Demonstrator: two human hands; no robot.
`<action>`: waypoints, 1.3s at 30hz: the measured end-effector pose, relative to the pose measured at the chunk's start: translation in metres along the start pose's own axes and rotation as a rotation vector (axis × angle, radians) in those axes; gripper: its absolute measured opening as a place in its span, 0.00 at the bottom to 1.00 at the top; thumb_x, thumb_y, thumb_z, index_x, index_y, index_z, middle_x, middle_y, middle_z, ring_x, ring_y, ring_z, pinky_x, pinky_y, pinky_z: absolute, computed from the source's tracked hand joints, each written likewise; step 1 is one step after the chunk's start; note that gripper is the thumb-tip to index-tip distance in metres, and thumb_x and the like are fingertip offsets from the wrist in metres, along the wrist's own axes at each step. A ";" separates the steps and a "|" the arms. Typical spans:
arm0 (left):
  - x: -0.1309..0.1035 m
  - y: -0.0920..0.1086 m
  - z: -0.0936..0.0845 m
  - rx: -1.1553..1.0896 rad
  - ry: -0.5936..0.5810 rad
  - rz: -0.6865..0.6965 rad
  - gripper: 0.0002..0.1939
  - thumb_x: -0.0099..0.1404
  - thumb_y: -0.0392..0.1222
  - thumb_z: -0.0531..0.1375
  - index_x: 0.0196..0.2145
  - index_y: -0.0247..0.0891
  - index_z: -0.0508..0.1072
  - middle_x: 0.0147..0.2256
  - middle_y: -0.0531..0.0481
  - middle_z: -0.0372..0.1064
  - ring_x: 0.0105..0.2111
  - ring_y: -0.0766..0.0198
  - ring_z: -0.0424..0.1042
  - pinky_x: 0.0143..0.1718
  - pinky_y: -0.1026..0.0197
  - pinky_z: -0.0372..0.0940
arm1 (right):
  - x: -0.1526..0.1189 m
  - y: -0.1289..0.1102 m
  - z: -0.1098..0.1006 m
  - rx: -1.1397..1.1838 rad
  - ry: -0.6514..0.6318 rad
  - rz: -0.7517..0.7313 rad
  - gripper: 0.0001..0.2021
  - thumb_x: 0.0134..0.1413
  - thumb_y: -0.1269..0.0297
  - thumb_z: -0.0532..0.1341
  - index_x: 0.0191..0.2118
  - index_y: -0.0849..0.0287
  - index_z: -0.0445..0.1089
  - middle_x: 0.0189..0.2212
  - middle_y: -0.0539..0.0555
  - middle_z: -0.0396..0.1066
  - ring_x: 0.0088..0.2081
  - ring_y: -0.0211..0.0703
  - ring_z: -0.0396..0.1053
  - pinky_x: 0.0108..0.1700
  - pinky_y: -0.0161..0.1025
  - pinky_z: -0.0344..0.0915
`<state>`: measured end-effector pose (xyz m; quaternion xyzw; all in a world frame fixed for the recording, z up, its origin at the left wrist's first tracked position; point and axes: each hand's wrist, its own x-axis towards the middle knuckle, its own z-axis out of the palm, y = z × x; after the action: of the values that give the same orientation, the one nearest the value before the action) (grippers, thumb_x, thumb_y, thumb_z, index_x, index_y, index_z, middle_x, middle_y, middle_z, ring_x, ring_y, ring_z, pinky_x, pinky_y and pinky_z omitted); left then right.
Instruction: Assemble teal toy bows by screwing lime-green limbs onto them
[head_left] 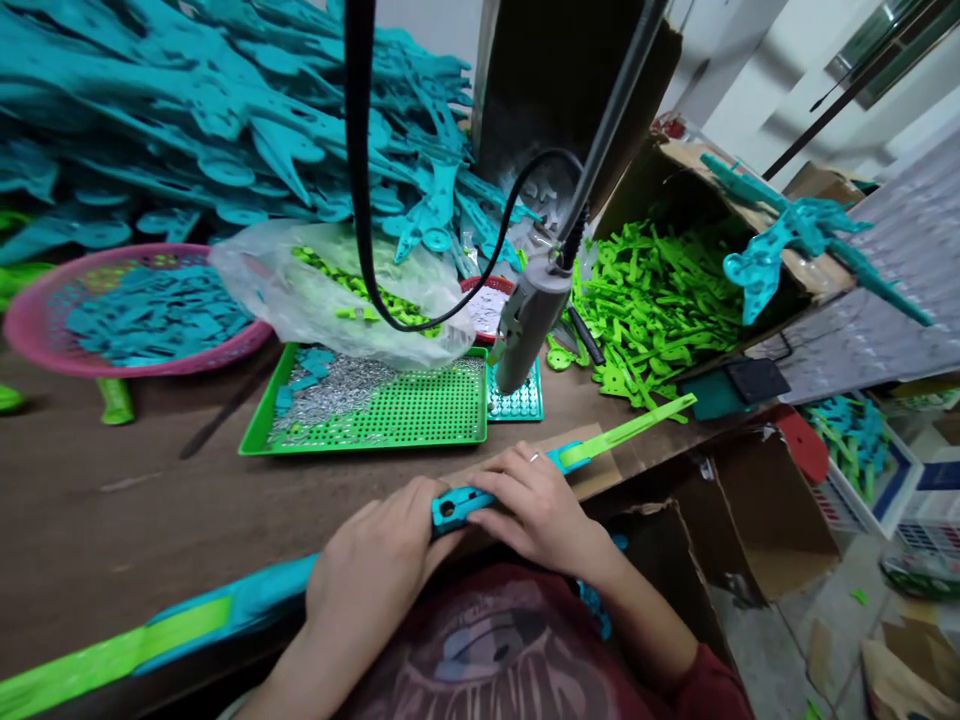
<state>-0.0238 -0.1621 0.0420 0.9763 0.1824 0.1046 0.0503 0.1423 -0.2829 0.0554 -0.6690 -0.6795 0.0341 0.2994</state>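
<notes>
A long, narrow blue-and-green plastic piece [277,583] lies across the front edge of the table, slanting up to the right. My left hand [379,550] wraps round its blue middle. Close beside it, my right hand [529,500] grips the same piece, fingers over the top. Between the hands shows a short blue section with a dark round hole. Green strips stick out at both ends. The grey handheld electric screwdriver [534,320] hangs on its cable just beyond my hands. In front of them sits a green tray [420,410] with many small metal parts and some blue pieces.
A pink basket [139,360] of blue parts stands left, before a large heap of blue plastic parts [225,130]. A plastic bag [330,300] holds green pieces. Right, green parts [660,300] spill from a cardboard box [810,270]. An open carton [780,500] stands below the table edge.
</notes>
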 end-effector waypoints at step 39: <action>0.001 -0.017 -0.017 -0.726 0.029 -0.046 0.13 0.72 0.49 0.56 0.46 0.40 0.74 0.45 0.47 0.77 0.44 0.59 0.77 0.46 0.61 0.72 | 0.001 0.006 -0.001 0.082 -0.124 -0.028 0.17 0.68 0.56 0.56 0.53 0.64 0.69 0.42 0.59 0.73 0.43 0.47 0.66 0.44 0.43 0.66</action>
<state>-0.0322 -0.1451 0.0569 0.8889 0.1559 0.1751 0.3936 0.1486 -0.2822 0.0536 -0.6433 -0.7038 0.0991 0.2846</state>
